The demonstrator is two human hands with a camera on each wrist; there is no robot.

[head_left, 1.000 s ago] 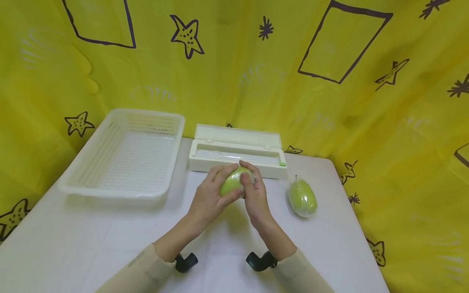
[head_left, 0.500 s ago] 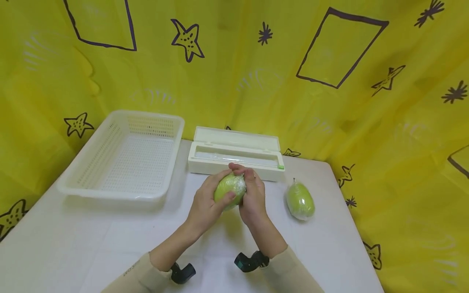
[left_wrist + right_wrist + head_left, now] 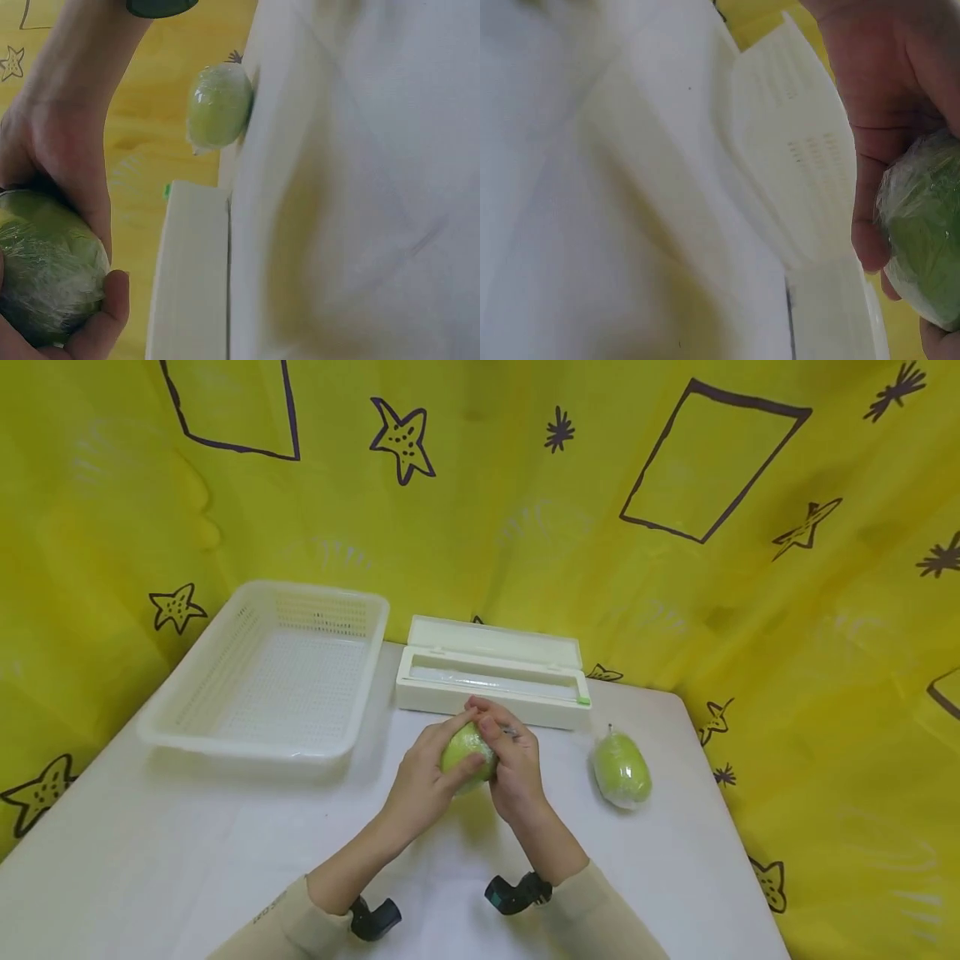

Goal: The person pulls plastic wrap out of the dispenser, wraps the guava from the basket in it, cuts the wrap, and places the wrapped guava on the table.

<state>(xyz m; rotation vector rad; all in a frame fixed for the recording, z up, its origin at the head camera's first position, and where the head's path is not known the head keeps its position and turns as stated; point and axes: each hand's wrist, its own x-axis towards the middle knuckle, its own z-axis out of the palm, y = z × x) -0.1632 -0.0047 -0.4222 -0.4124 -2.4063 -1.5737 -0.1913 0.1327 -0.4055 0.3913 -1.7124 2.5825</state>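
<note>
Both hands hold one green pear (image 3: 463, 750) wrapped in cling film, above the table. My left hand (image 3: 422, 770) grips its left side, thumb on the near face and fingers over the top. My right hand (image 3: 519, 770) holds the right side, thumb bent near the top where the fingertips of both hands meet. Crinkled film shows on the pear (image 3: 49, 262) in the left wrist view. A second wrapped pear (image 3: 622, 770), stem up, lies on the table to the right. Behind the hands stands an open cling film dispenser (image 3: 431, 696) with a film roll inside.
A white plastic basket (image 3: 258, 748) with perforated walls stands at the back left. The dispenser's raised lid (image 3: 495, 642) leans back toward a yellow curtain (image 3: 465, 510) with drawn stars. A white cloth covers the table (image 3: 300, 843).
The held pear has turned and come slightly nearer the body. The right thumb has moved from its face to near its top. The other pear and the basket stay put.
</note>
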